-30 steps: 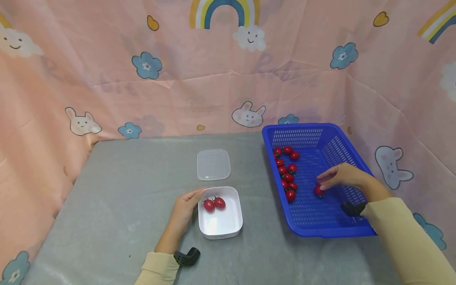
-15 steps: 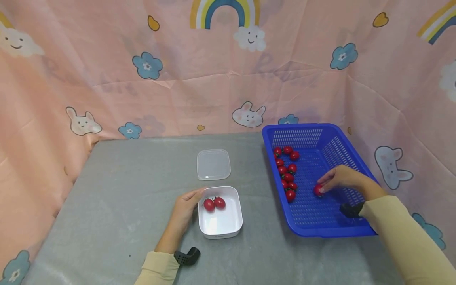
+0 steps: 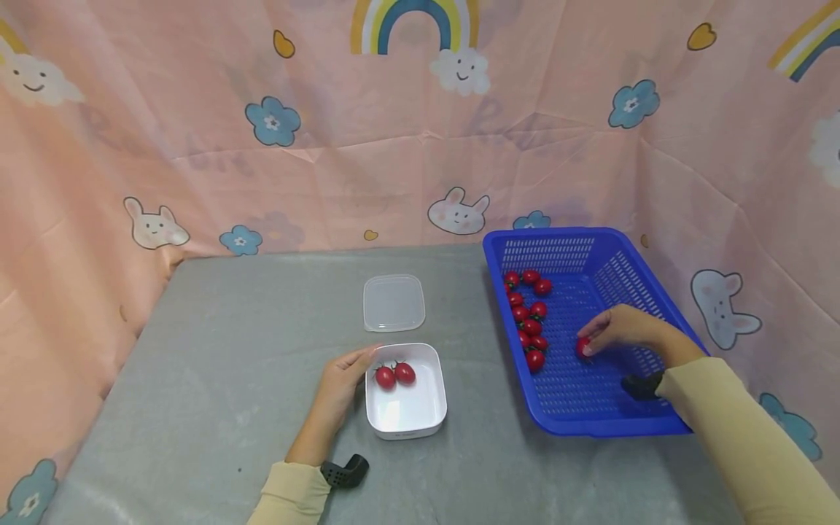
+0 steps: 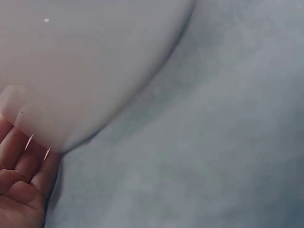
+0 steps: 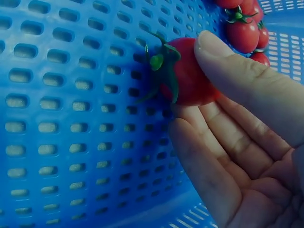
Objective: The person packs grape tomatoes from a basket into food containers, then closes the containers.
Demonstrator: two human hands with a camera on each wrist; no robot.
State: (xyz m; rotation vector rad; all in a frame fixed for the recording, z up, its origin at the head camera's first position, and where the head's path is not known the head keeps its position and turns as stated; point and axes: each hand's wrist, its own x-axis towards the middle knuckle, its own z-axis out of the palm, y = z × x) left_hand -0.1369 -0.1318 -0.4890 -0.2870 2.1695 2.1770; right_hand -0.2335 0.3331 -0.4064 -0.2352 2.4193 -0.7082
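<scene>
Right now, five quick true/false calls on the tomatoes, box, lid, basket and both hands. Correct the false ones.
1. The right hand pinches a single tomato in the blue basket. True.
2. The lid lies on the gray tabletop, apart from the white box. True.
3. The white box holds five tomatoes. False: it holds two tomatoes.
4. The left hand is inside the blue basket. False: the left hand touches the white box at a corner.
5. The other basket tomatoes cluster along the side nearest the white box. True.
</scene>
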